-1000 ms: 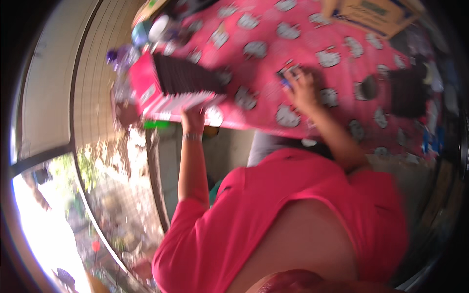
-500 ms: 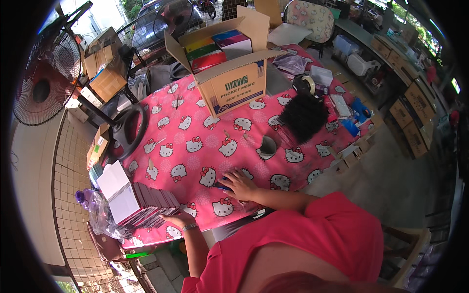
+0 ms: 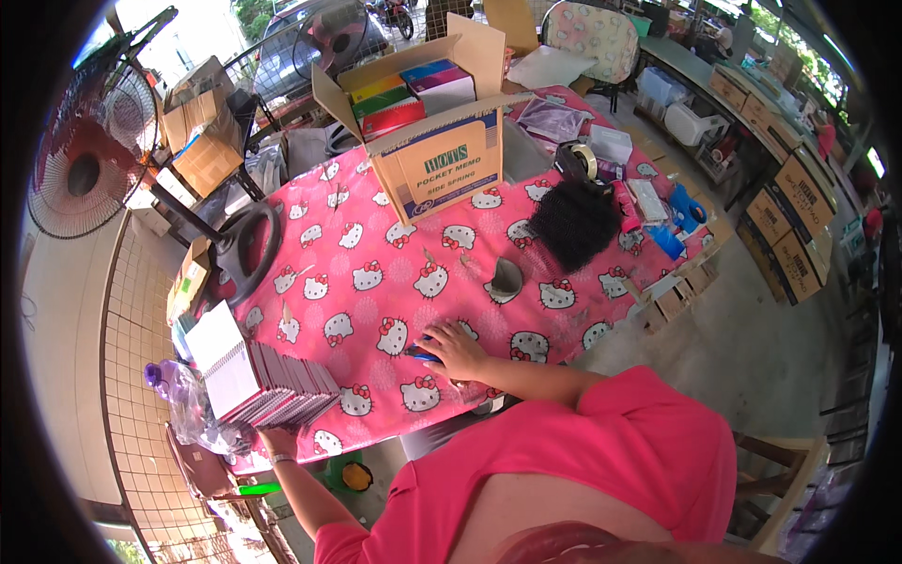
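Observation:
My right hand (image 3: 457, 353) rests near the table's front edge, its fingers curled over a small blue-handled hand tool (image 3: 425, 355). The tool's kind is mostly covered by the hand. At the front left, my left hand (image 3: 278, 442) touches the lower near side of a row of spiral notebooks (image 3: 296, 383); its fingertips are hidden against them. The notebooks stand packed side by side, and a white notebook page (image 3: 230, 371) faces outward at their left end.
An open cardboard box (image 3: 442, 174) with colourful packs stands at the back. On the pink tablecloth (image 3: 376, 310) are a grey cup-like piece (image 3: 505, 280), a black bristly bundle (image 3: 575, 226) and a tape roll (image 3: 586, 160). A fan (image 3: 85, 174) stands left.
My left hand has moved left and nearer me, from the notebooks' right end to their near side. My right hand stays nearly in place over the blue-handled tool. The view has shifted slightly.

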Action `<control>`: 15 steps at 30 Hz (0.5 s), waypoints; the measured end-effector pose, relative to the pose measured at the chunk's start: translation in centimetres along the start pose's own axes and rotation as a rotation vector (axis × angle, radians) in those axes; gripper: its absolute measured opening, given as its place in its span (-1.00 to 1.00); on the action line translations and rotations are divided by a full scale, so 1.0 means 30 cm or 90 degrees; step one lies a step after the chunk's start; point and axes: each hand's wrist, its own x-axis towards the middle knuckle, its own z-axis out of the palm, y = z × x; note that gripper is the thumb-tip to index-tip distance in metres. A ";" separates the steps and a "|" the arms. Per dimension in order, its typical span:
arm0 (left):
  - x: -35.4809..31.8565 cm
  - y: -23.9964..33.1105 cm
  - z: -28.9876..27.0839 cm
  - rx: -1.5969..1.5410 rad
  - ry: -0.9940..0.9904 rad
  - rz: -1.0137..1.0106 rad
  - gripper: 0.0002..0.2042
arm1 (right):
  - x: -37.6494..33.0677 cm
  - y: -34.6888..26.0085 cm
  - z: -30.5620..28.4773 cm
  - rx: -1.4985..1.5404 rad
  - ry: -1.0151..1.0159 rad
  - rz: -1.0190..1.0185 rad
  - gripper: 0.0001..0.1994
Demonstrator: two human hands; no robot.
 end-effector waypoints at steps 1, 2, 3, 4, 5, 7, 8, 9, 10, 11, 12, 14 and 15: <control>0.008 0.006 -0.022 -0.003 0.004 -0.032 -0.31 | 0.004 0.006 0.002 0.007 0.007 -0.001 -0.48; 0.002 0.002 -0.033 -0.009 0.015 -0.065 -0.30 | 0.005 0.007 0.008 0.016 0.008 -0.004 -0.48; 0.000 0.000 -0.035 -0.026 0.044 -0.092 -0.29 | 0.006 0.009 0.002 0.017 0.001 0.003 -0.48; -0.006 -0.008 -0.036 -0.051 0.077 -0.117 -0.27 | 0.005 0.016 -0.009 0.022 -0.009 0.005 -0.49; -0.009 -0.027 -0.015 -0.080 0.109 -0.142 -0.26 | 0.001 0.029 -0.017 0.023 -0.018 0.007 -0.49; -0.025 -0.046 -0.021 -0.084 0.092 -0.150 -0.22 | 0.005 0.022 -0.015 0.015 -0.006 0.000 -0.50; -0.045 -0.039 -0.081 -0.042 0.038 -0.128 -0.20 | 0.022 0.002 -0.011 0.020 0.005 -0.011 -0.50; -0.069 -0.023 -0.148 0.003 -0.013 -0.100 -0.17 | 0.041 -0.024 -0.007 0.031 0.019 -0.024 -0.50; -0.079 -0.079 -0.143 -0.004 0.017 -0.086 -0.17 | 0.035 -0.013 0.002 0.023 0.018 -0.023 -0.50; -0.087 -0.157 -0.090 -0.012 0.048 -0.073 -0.18 | 0.029 0.004 0.007 0.013 0.016 -0.024 -0.50; -0.110 -0.203 -0.042 -0.046 0.064 -0.071 -0.18 | 0.030 0.010 0.000 -0.005 0.022 -0.029 -0.50; -0.168 -0.293 0.060 -0.042 0.042 -0.054 -0.23 | 0.021 0.022 0.000 -0.006 -0.006 -0.011 -0.50; -0.198 -0.325 0.075 -0.027 0.053 -0.028 -0.29 | 0.021 0.013 0.007 0.010 -0.032 0.003 -0.50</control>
